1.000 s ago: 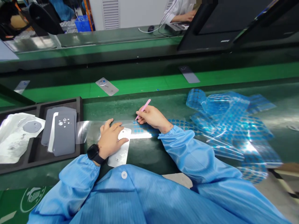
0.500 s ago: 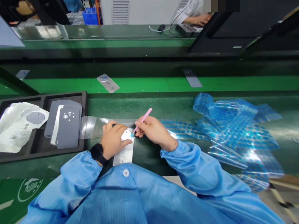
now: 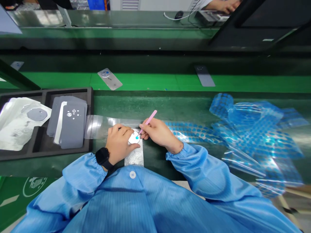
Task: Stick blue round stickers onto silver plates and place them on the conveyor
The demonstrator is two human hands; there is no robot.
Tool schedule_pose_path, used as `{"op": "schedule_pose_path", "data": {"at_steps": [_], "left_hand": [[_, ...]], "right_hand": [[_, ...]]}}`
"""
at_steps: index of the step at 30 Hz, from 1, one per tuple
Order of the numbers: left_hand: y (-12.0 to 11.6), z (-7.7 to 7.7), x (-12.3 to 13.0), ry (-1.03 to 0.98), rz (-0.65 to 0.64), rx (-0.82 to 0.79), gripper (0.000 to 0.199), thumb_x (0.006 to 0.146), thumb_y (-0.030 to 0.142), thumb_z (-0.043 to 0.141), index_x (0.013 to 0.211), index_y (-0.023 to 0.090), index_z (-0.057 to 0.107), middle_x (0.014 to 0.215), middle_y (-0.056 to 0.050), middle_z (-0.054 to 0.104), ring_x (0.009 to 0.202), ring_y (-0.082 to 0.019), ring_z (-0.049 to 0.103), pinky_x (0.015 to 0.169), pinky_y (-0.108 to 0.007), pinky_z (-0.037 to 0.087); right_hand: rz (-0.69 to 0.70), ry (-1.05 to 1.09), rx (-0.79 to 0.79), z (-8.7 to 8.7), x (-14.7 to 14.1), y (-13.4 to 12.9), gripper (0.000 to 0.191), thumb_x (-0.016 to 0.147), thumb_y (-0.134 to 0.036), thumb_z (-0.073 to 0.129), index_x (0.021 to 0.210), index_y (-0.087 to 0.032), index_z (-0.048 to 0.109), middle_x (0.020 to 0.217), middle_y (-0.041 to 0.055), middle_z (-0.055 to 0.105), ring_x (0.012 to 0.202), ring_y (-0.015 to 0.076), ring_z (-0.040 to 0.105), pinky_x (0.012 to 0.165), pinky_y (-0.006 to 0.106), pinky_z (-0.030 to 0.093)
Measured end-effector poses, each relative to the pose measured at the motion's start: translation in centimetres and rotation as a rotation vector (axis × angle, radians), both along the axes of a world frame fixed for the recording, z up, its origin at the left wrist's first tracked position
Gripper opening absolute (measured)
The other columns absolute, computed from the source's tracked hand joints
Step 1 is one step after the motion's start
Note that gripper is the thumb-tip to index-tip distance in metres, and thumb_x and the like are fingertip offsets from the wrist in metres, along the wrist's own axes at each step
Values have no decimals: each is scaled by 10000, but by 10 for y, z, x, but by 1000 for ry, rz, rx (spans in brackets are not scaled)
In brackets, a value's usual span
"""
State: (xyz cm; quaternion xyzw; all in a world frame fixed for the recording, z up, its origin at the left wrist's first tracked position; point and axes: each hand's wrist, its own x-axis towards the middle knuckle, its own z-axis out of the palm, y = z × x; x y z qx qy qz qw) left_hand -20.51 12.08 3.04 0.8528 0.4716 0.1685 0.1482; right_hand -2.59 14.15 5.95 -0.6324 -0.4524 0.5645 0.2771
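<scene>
A light phone back cover lies on the green bench in front of me, with a white round camera area near its upper end. My left hand presses over the cover's left side, its thumb and curled fingers on either side of the camera area. Between the fingers of my right hand is a slim pink pair of tweezers, gripped like a pen. Its tip meets a small blue round sticker on the camera area. Whether the tip still pinches the sticker, I cannot tell. A clear film strip runs behind both hands.
To the left, a black tray holds grey phone covers and pale covers. Crumpled film with blue dots is heaped at the right. Beyond the bench, separate covers lie on a green strip. A co-worker's hand shows far back.
The view has tilted down and shifted slightly. The tweezer tip has moved inward from the camera area's right edge, and the blue sticker now sits farther inside it.
</scene>
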Motion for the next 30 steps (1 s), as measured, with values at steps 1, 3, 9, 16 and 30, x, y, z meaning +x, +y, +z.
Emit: {"op": "schedule_pose_path", "data": {"at_steps": [1, 3, 9, 16, 30], "left_hand": [[0, -1, 0, -2, 0, 8, 489, 662, 498, 805, 1037, 216, 669, 1078, -55, 702, 1069, -304, 516, 858, -446, 373], [0, -2, 0, -10, 0, 30, 497, 653, 503, 810, 1030, 210, 671, 1071, -53, 707, 1057, -304, 522, 842, -444, 372], [0, -7, -1, -31, -3, 99, 490, 633, 500, 825, 988, 196, 678, 1038, -54, 714, 1025, -299, 539, 812, -437, 370], [-1, -7, -1, -22, -9, 107, 473, 650, 499, 816, 992, 204, 675, 1052, -60, 708, 1029, -300, 538, 808, -436, 368], [-2, -8, -3, 14, -31, 123, 410, 694, 489, 785, 993, 224, 695, 1128, -99, 657, 1069, -316, 503, 809, -442, 383]], "right_hand": [[-3, -5, 2, 0, 0, 0, 172, 890, -136, 577, 721, -159, 558, 564, 1, 652, 484, 103, 638, 455, 177, 523], [-8, -15, 14, -1, 0, 0, 165, 894, -138, 573, 731, -158, 555, 572, 3, 657, 486, 103, 641, 456, 177, 526], [13, -51, 44, -4, 1, -1, 159, 895, -158, 576, 737, -155, 557, 588, 7, 664, 496, 111, 649, 457, 187, 532], [25, -73, 51, -1, 0, -3, 168, 895, -163, 571, 728, -155, 555, 579, 8, 658, 484, 104, 634, 455, 184, 524], [-10, -71, 72, -7, 0, -4, 140, 872, -150, 598, 742, -172, 551, 584, -2, 660, 500, 121, 651, 461, 197, 535]]}}
